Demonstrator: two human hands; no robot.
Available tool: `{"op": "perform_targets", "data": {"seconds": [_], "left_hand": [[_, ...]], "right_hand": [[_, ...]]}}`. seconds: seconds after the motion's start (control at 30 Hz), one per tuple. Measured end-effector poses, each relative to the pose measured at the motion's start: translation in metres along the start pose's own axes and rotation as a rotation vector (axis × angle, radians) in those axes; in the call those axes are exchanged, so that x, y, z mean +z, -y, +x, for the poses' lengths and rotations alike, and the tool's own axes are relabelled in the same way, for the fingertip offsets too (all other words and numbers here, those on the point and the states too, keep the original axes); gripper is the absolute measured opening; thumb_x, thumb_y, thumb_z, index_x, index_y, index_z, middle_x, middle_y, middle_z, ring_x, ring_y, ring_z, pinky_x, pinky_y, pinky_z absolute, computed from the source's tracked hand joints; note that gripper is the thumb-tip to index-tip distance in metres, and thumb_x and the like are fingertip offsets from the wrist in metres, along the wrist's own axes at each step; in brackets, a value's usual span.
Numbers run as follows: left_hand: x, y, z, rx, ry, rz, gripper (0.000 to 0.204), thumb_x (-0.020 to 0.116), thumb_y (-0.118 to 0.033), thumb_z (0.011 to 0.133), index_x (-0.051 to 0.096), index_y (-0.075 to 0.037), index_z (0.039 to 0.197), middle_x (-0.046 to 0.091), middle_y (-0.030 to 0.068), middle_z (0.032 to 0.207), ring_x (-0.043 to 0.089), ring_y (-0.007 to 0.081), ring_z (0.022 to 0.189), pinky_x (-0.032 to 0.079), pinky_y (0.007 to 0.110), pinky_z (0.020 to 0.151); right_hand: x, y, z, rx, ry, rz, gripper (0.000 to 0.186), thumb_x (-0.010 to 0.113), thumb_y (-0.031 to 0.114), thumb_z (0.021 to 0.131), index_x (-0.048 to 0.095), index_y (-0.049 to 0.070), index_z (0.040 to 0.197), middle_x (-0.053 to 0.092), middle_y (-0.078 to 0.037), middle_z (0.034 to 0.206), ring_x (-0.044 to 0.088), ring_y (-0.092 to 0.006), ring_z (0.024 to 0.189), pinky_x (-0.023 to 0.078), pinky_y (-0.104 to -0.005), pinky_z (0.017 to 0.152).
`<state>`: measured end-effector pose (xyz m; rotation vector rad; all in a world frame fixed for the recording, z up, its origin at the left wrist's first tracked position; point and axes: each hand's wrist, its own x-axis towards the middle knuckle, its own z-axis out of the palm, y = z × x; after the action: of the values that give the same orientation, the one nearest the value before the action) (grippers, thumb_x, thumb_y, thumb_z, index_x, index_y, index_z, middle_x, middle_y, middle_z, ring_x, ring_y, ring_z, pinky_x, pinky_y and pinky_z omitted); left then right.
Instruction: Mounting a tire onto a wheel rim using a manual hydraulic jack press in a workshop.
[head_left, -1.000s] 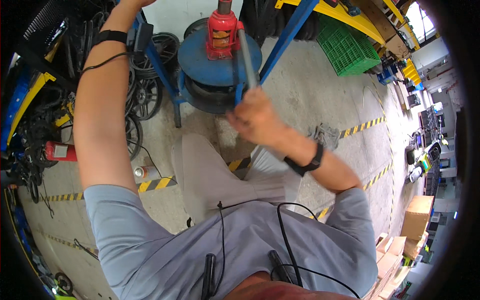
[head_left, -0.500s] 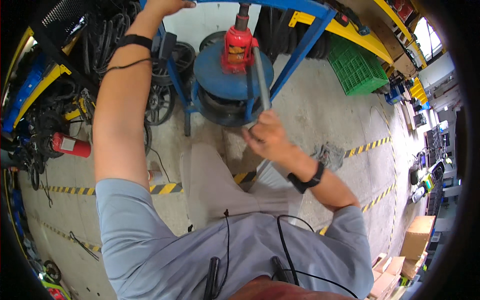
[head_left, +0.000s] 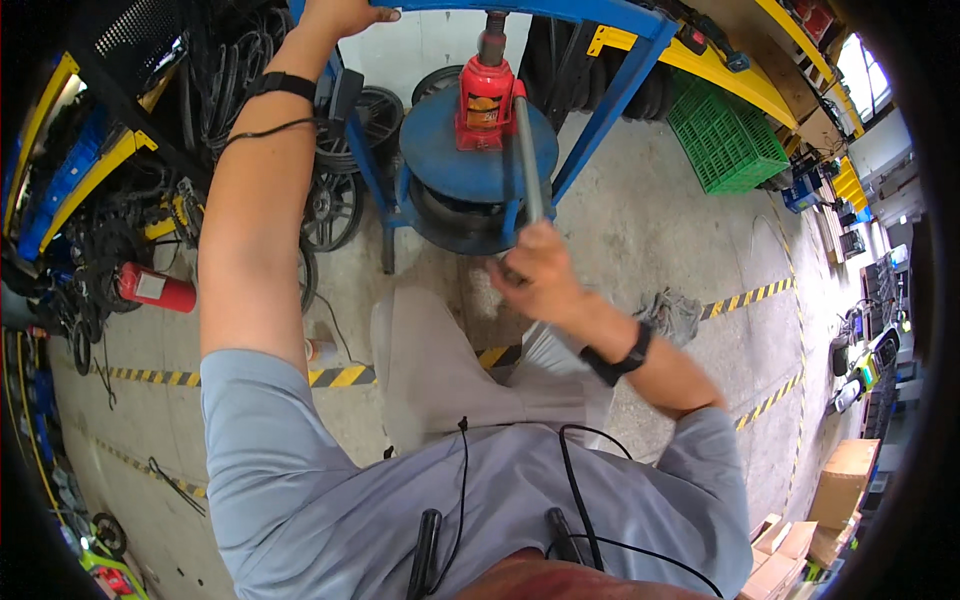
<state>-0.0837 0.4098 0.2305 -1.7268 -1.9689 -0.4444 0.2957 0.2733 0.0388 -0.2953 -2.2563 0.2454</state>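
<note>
A red bottle jack [head_left: 485, 105] stands upright on a round blue plate [head_left: 435, 160] within a blue steel frame [head_left: 610, 110], its dark ram rising toward the top bar. My right hand [head_left: 532, 268], slightly blurred, is closed round the lower end of the jack's grey tubular handle [head_left: 530, 170], which slants down toward me. At the top of the view my left hand [head_left: 348, 18] grips the frame's blue top bar, its far fingers partly hidden.
Wheels [head_left: 325, 210] and a red fire extinguisher [head_left: 158, 287] lie at left. A green crate [head_left: 722, 130] sits under a yellow shelf at upper right. A crumpled grey cloth [head_left: 668, 320] lies beside striped floor tape. Cardboard boxes [head_left: 840, 480] are stacked at lower right.
The scene has shifted down and right in the view, bringing the top bar and my left hand further in. My right hand, still on the handle, sits lower in the view.
</note>
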Motion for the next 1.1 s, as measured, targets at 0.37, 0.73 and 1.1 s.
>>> {"op": "perform_targets", "data": {"seconds": [0.37, 0.73, 1.1], "left_hand": [[-0.001, 0.003, -0.007, 0.034, -0.063, 0.017, 0.066, 0.086, -0.055, 0.066, 0.069, -0.004, 0.104, 0.069, 0.0210, 0.104, 0.063, 0.0424, 0.104, 0.047, 0.051, 0.094], [-0.002, 0.002, -0.006, 0.003, -0.055, 0.028, 0.064, 0.088, -0.052, 0.065, 0.069, -0.004, 0.103, 0.070, 0.0209, 0.105, 0.064, 0.0409, 0.105, 0.048, 0.051, 0.092], [0.006, 0.036, -0.024, 0.469, -0.300, -0.625, 0.065, 0.087, -0.053, 0.065, 0.069, -0.005, 0.104, 0.070, 0.0198, 0.106, 0.064, 0.0406, 0.105, 0.048, 0.051, 0.092]], "right_hand": [[0.011, 0.015, 0.030, 0.003, -0.304, -0.137, 0.028, 0.083, 0.007, 0.067, 0.056, 0.008, 0.061, 0.045, -0.011, 0.061, 0.053, -0.0295, 0.065, 0.046, -0.0452, 0.060], [-0.114, -0.043, 0.194, 0.321, -0.376, -0.013, 0.034, 0.073, 0.033, 0.088, 0.066, 0.000, 0.082, 0.064, -0.010, 0.065, 0.060, -0.0193, 0.057, 0.047, -0.0362, 0.053], [-0.031, 0.004, 0.057, -0.004, -0.117, -0.190, 0.027, 0.079, 0.009, 0.071, 0.055, 0.008, 0.061, 0.055, -0.010, 0.065, 0.055, -0.0291, 0.065, 0.049, -0.0430, 0.063]]}}
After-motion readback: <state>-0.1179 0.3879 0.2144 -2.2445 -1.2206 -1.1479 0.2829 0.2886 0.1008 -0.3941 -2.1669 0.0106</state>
